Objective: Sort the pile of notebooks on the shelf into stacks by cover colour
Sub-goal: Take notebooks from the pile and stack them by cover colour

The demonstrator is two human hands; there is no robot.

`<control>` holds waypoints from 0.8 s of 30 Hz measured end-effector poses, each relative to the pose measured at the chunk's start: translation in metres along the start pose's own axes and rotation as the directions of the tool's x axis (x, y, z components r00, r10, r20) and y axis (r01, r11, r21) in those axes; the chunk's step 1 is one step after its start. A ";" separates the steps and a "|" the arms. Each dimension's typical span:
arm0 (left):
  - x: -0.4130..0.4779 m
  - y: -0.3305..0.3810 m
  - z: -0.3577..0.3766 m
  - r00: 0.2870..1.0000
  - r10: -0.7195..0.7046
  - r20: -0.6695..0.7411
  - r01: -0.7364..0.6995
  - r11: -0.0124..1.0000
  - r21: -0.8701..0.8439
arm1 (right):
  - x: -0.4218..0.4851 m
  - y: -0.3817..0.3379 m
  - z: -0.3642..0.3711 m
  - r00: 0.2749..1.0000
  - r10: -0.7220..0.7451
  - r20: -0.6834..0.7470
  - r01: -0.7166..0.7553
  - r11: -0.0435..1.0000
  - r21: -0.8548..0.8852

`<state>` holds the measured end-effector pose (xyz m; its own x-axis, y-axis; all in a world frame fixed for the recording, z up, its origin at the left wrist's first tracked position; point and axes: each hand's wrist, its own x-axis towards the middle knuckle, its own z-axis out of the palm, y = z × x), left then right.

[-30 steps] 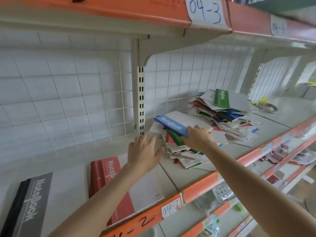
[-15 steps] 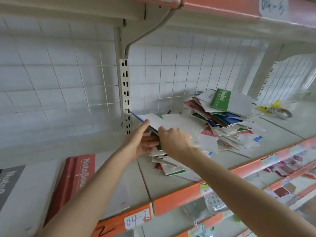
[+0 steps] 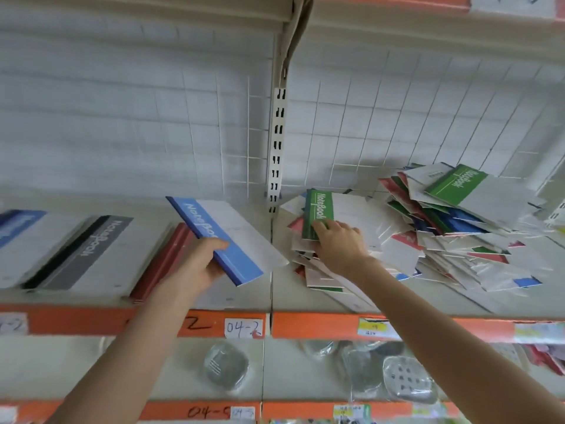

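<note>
Left hand (image 3: 198,266) clamps a blue notebook (image 3: 220,240) at its spine, holding it tilted above the shelf (image 3: 284,296). Right hand (image 3: 341,244) has fingers on a green notebook (image 3: 316,214) at the pile's (image 3: 452,240) 9 o'clock edge; whether it grips cannot be determined. Red stack (image 3: 162,264) lies at the left hand's 9 o'clock, with a grey notebook (image 3: 91,240) beyond it.
</note>
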<state>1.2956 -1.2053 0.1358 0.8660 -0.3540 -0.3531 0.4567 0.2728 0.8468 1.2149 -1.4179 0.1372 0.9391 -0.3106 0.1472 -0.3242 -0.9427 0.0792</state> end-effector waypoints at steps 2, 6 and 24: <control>-0.007 -0.002 -0.004 1.000 -0.006 -0.008 0.006 1.000 0.021 | 0.000 -0.006 0.000 0.998 -0.001 -0.057 0.001 1.000 0.002; -0.017 -0.006 0.006 0.999 -0.014 0.041 0.013 0.999 0.030 | -0.002 -0.014 -0.002 0.988 0.036 -0.148 -0.017 0.991 0.134; 0.010 0.021 -0.003 0.990 -0.138 0.011 0.134 0.977 0.166 | 0.022 -0.022 -0.004 0.995 0.078 0.060 -0.087 0.982 0.170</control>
<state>1.3148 -1.2005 0.1490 0.7922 -0.3985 -0.4622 0.5287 0.0700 0.8459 1.2426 -1.4033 0.1430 0.9162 -0.3897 0.0934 -0.3804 -0.9191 -0.1030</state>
